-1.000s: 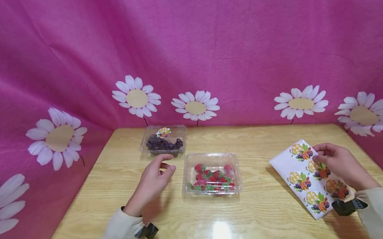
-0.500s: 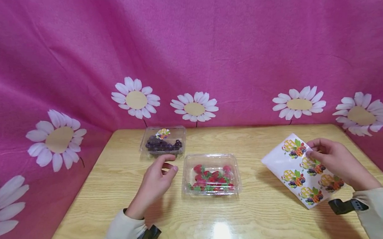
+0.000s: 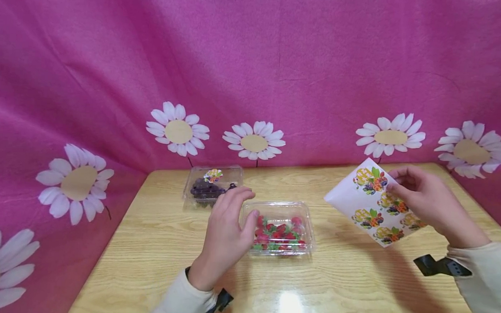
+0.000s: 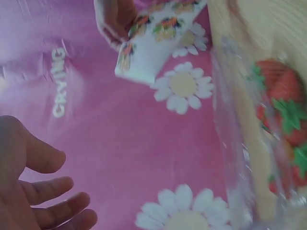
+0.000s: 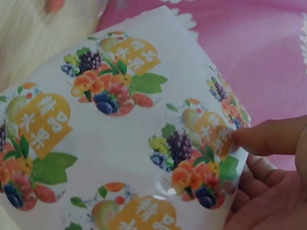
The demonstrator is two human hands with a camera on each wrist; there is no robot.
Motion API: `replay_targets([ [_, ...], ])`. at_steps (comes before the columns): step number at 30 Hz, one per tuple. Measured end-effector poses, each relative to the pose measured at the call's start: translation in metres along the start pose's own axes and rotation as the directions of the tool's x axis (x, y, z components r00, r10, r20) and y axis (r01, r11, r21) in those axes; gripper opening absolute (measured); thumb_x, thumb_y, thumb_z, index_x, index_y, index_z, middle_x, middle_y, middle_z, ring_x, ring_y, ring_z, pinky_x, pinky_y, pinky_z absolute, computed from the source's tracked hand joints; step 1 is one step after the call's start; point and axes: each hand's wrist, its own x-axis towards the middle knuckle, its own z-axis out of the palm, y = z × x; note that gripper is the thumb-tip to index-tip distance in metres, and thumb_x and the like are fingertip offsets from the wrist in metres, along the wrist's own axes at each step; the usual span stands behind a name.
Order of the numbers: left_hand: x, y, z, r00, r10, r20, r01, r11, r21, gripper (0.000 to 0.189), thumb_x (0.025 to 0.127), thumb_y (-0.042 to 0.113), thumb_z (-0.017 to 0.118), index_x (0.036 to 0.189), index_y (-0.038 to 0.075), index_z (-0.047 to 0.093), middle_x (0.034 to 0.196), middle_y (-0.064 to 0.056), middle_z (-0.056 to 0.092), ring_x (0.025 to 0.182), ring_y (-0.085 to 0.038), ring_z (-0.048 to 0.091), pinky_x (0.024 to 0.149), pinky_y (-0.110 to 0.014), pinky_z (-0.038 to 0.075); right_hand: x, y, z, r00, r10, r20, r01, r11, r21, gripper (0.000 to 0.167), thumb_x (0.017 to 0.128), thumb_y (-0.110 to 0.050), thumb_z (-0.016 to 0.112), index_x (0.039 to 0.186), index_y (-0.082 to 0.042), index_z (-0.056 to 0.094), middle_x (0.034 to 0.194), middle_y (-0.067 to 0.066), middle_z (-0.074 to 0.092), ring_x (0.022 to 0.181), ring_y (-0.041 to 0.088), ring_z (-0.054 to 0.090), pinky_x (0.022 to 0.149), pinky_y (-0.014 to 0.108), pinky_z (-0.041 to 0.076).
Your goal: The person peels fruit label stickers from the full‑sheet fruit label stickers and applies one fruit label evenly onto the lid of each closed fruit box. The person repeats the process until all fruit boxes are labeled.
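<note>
My right hand [image 3: 423, 195] pinches the edge of a white sticker sheet [image 3: 348, 192], thumb on the printed face, and holds it tilted above the table. Several round fruit stickers [image 5: 112, 74] with yellow labels cover the sheet. My left hand [image 3: 229, 234] holds nothing, its fingers relaxed, over the left edge of a clear plastic clamshell box [image 3: 308, 223] of strawberries [image 3: 278, 231] in the head view. Farther back and left stands a second clamshell box [image 3: 237, 172] with dark grapes [image 3: 203, 189] inside. One fruit sticker [image 3: 213, 175] is on its lid.
Both boxes stand on a light wooden table [image 3: 156, 245]. A pink cloth [image 3: 319, 76] with white daisies hangs behind it and along the sides. A black wrist strap [image 3: 441, 266] sits on the right sleeve.
My right hand has carried the sticker sheet left and up, towards the strawberry box. The left hand has moved right, from beside that box to over its left edge, fingers now straighter.
</note>
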Motion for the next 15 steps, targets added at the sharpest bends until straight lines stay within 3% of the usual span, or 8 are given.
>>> replay_targets([
  [6,0.012,0.028,0.013,0.988,0.145,-0.047,-0.142,0.988,0.054,0.036,0.086,0.012,0.074,0.119,0.003,0.064,0.12,-0.009,0.066,0.113,-0.025,0.06,0.1,-0.039,0.048,-0.002,-0.024,0.007,0.998,-0.052,-0.044,0.054,0.998,0.037,0.018,0.097,-0.015,0.061,0.109,-0.002,0.059,0.075,-0.027,0.062,0.069,-0.007,0.06,0.058,0.021,0.051],
  [11,0.022,0.051,0.03,0.951,0.295,-0.091,-0.281,0.949,0.14,0.037,0.083,0.013,0.075,0.117,0.006,0.065,0.116,-0.005,0.066,0.108,-0.021,0.061,0.092,-0.033,0.049,-0.002,-0.047,0.017,0.993,-0.098,-0.072,0.107,0.985,0.138,0.012,0.095,-0.011,0.063,0.103,-0.004,0.058,0.074,-0.021,0.062,0.068,-0.004,0.059,0.059,0.018,0.05],
  [15,0.028,0.061,0.04,0.929,0.356,-0.101,-0.332,0.923,0.193,0.033,0.084,0.015,0.074,0.115,0.008,0.065,0.116,-0.003,0.066,0.107,-0.02,0.06,0.088,-0.031,0.049,-0.003,-0.068,0.026,0.988,-0.135,-0.081,0.148,0.973,0.178,0.011,0.094,-0.008,0.064,0.103,-0.003,0.059,0.075,-0.02,0.062,0.068,-0.003,0.059,0.059,0.018,0.05],
])
